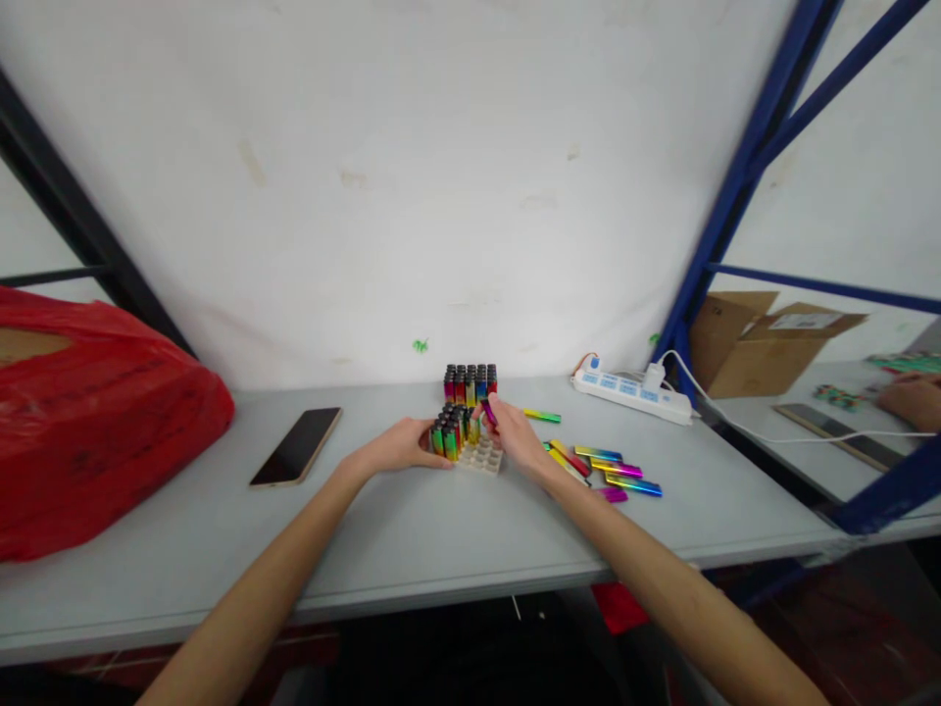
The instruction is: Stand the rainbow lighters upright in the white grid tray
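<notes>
A pale tray (481,458) with a grid of small pockets lies on the table, its left part filled with upright shiny lighters (445,438). My left hand (403,446) is curled against the tray's left side, thumb along the front edge. In my right hand (515,433), above the tray's right part, a purple lighter (489,412) is pinched, tilted, between thumb and fingers. Right behind stands a block of upright lighters (471,383) with black tops. Several loose lighters (618,470) in rainbow colours lie to the right, partly hidden by my right forearm.
A phone (298,447) lies at left, beside a large red plastic bag (110,422). At the back right is a white power strip (632,389) with a cable. Beyond the blue metal frame (724,211) are a cardboard box (765,343) and another person's hand (912,400).
</notes>
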Motion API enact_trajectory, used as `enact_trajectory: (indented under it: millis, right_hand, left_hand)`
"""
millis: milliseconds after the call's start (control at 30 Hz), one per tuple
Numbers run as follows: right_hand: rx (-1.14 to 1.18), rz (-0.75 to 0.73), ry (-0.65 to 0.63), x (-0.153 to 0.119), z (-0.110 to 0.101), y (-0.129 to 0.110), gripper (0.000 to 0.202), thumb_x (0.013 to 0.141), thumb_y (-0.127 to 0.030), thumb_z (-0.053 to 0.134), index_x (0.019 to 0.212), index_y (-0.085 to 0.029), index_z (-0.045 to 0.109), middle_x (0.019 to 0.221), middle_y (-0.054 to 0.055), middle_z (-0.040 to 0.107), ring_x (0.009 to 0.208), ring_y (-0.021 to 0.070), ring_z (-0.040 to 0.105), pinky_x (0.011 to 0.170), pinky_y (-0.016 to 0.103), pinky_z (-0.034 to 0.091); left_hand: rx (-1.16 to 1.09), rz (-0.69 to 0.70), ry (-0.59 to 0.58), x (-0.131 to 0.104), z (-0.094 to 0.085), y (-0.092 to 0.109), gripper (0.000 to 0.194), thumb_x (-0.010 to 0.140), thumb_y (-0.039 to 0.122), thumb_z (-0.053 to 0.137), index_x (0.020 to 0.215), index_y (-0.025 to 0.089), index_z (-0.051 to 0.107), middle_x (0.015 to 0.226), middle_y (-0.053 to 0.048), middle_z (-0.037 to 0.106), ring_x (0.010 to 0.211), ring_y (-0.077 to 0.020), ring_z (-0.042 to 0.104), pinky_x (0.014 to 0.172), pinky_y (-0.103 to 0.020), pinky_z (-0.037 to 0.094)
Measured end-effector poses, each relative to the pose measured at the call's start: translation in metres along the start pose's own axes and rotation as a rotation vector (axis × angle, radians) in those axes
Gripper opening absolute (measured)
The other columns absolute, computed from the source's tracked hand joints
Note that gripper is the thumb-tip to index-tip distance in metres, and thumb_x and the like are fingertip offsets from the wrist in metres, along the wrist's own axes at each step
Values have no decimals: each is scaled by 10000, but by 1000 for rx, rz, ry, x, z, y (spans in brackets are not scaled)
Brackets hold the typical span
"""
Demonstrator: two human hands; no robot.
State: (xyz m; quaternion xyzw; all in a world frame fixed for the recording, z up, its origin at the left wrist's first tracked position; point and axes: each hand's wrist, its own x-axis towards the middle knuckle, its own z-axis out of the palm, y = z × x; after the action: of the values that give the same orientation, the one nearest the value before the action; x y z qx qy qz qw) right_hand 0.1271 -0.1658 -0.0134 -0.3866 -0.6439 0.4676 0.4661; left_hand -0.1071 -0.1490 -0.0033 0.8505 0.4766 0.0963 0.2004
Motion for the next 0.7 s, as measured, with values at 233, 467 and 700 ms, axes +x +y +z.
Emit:
enact_trajectory:
  millis: [233, 467, 700]
  right_hand:
    - [-595, -541, 104, -4, -2, -2, 349, 997, -475, 463, 878, -181, 608, 894, 56, 574, 862, 172, 547, 815, 295, 441]
    - [-633, -481, 107, -3, 0, 8, 268, 959, -433, 582, 925, -175, 644, 769, 23, 683, 671, 136, 595, 670, 244, 441]
    - [-850, -506, -33, -5, -6, 5, 286, 974, -448, 558, 948, -179, 652, 869, 46, 722, 727, 144, 626, 671, 240, 397]
  left_hand:
    - [10, 2, 12, 0, 0, 0, 589, 654, 692, 718, 932, 178, 650, 712, 21, 616, 621, -164, 529, 559, -249, 331]
    - [-2, 4, 10, -1, 0, 0, 570, 661, 673, 721, 947, 185, 654, 709, 27, 608, 636, -161, 533, 557, -240, 332]
    - [9, -1, 17, 0, 0, 1, 623, 628, 714, 720, 957, 189, 656, 717, 20, 623, 650, -174, 547, 564, -247, 336]
